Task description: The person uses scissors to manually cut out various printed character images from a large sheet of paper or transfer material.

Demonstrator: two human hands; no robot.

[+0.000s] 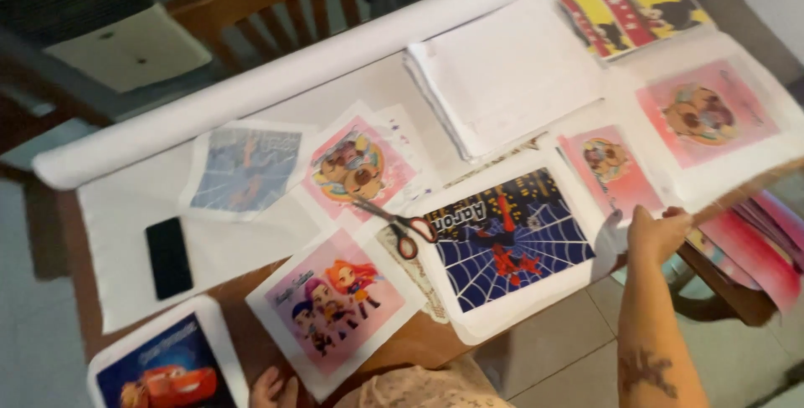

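2 hands show: the right hand [657,232] pinches the right edge of a blue spider-web print [502,240], white-bordered, lying at table centre. Red-handled scissors [394,224] sit at its 9 o'clock. The left hand [272,389]: grip unclear.

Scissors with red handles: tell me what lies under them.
The scissors lie across the white margins of two prints: the blades on the pink cartoon sheet, the handles on the edge of the blue spider-web print. The table beneath these sheets is covered there.
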